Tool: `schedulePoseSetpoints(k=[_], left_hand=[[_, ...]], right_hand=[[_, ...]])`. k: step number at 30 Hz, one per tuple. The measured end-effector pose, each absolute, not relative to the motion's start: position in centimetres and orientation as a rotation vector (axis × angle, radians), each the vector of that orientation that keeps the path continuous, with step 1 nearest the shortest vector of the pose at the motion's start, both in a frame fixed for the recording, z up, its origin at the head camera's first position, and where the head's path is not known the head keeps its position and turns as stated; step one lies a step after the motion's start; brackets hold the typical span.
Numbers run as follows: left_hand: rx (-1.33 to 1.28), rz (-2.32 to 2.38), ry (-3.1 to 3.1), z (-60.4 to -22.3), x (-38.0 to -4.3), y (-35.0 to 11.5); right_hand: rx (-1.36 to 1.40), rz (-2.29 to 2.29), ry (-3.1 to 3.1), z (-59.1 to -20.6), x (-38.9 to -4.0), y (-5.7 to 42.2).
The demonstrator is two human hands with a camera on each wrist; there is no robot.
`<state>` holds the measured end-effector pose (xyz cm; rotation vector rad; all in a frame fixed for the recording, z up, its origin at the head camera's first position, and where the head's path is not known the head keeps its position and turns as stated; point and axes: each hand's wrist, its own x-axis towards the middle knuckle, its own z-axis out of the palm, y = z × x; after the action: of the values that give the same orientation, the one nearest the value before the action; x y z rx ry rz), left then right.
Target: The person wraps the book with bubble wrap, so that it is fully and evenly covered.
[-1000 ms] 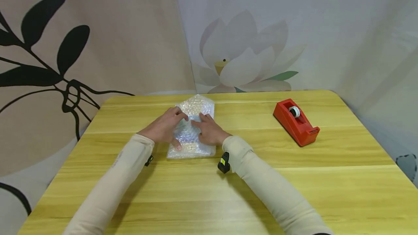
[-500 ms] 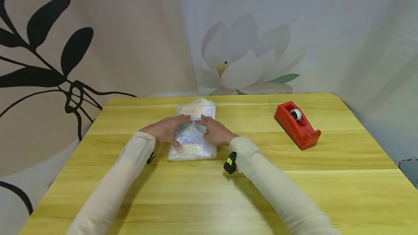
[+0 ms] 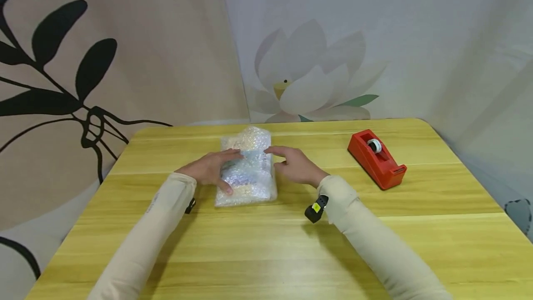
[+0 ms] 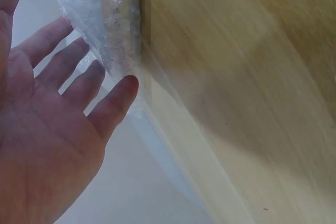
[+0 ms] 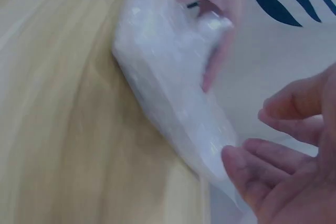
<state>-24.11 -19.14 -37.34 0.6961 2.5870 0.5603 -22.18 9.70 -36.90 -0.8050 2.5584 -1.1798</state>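
Observation:
A flat parcel in clear bubble wrap lies on the table left of centre in the head view. My left hand rests on its left side, thumb spread toward the near edge. In the left wrist view the fingers of that hand extend against the wrap's edge. My right hand hovers at the parcel's right edge, index finger reaching toward it; contact is hard to tell. The right wrist view shows that hand with loosely bent fingers and nothing held, beside the blurred bubble wrap.
A red tape dispenser with a roll of tape stands at the right on the wooden table. Behind the table's far edge hangs a patterned cloth. Each wrist carries a small black camera.
My right hand has slid off the middle of the parcel to its right edge. The left hand stays nearly where it was, and the parcel's folded top flap lies flatter than a second ago.

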Motion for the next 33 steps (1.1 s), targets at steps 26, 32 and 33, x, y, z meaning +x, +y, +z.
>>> schedulePoseSetpoints(k=[26,32,33], left_hand=[[0.729,0.603,2.557,-37.6,-24.4,-19.2],[0.728,0.629,2.535,-37.5,-24.7,-19.3],[0.722,0.637,2.532,-37.5,-24.7,-19.3]], right_hand=[[-0.109,-0.777,3.148,-35.3,-17.9,32.0],[-0.058,-0.636,3.037,-35.4,-18.0,34.2],[-0.053,-0.634,3.009,-35.3,-18.1,34.3]])
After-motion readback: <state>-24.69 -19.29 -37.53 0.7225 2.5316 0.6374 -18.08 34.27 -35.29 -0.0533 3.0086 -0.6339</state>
